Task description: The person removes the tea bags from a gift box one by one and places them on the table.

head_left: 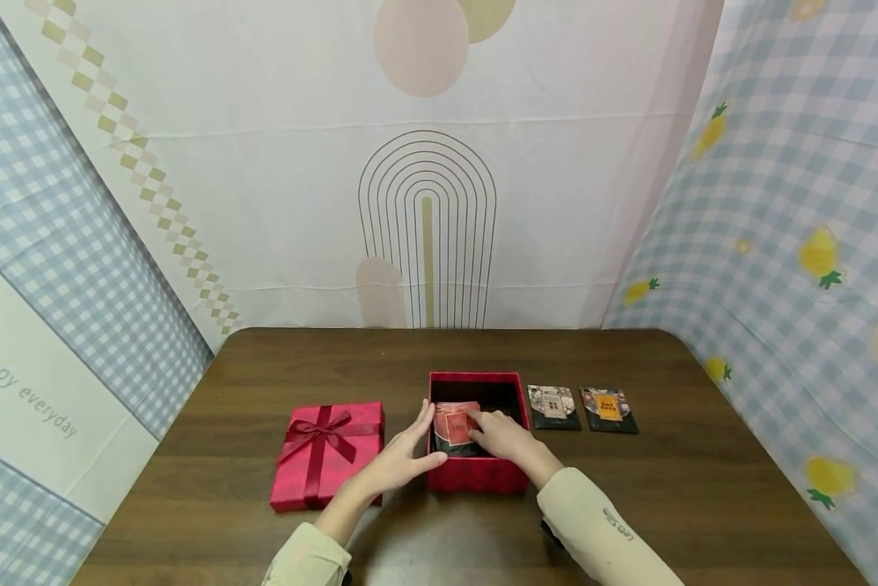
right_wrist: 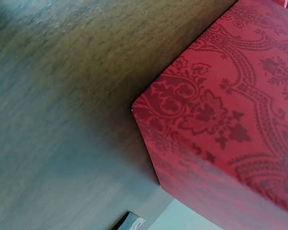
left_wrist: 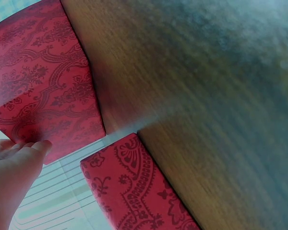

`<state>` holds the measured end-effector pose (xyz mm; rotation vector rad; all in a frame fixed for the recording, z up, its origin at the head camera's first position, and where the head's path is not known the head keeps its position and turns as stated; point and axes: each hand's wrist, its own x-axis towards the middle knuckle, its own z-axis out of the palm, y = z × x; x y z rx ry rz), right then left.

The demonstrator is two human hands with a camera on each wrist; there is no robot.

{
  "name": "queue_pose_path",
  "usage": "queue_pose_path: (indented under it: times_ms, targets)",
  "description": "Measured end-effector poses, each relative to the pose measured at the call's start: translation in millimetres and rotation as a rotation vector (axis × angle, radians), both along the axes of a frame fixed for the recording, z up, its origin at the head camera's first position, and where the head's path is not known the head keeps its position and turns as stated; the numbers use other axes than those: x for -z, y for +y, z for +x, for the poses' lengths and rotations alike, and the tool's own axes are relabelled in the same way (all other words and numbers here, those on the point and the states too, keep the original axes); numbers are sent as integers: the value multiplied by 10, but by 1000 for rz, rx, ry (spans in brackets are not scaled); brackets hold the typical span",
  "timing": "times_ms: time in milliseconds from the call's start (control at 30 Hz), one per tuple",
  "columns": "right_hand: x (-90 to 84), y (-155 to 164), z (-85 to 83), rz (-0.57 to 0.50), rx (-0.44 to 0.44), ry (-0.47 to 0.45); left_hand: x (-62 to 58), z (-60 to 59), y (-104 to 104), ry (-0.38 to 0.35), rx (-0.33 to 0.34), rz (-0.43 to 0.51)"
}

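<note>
- Open red patterned cardboard box (head_left: pixel 477 474): stands on the dark wooden table (head_left: pixel 702 488), lid off; its near wall lies just below both sets of fingers.
- Small red-and-black foil packet (head_left: pixel 455 429): leans tilted inside the box at its left side, between the two hands.
- Left hand (head_left: pixel 404 456): fingers straight and together, laid against the box's outer left wall, thumb along the near corner; gripping nothing.
- Right hand (head_left: pixel 503 437): reaches over the near wall into the box, fingertips on the packet's right edge; whether they pinch it or only touch it cannot be told.
- Red lid with a satin ribbon bow (head_left: pixel 326 452): flat on the table, just beyond the left wrist.
- Two dark flat packets (head_left: pixel 582 408): side by side past the box, well clear of the right fingers.
- Risk, as a judgement: the packet, standing askew, could tip or crease if pressed; the light box might slide should the left hand's bracing slacken.
</note>
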<state>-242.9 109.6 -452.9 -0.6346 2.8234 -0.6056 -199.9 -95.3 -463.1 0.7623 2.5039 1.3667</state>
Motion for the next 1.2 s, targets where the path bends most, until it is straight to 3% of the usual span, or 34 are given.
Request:
queue_pose_path:
  times_ms: [433,533,600,700,767,1000,1200]
  targets:
    - [-16,-13,18,-63,45,96,-7,-7,4,1,-7,-1]
    - [-24,-8,10,-40,34,62,-126,46,12,-11,-5,-1]
    - [-26,-3,2,-25,24,30,-127,42,12,-9,-1,5]
    - [-25,2,-2,-17,18,-7,-120,36,9,-21,2,10]
    - [-18,1,-9,-18,15,-13,-6,-16,-3,-11,2,12]
    - [-16,-3,-9,-7,42,-45,15,-16,-2,-9,0,5]
    - [-16,-4,11,-37,77,16,16,7,-1,1,9,15]
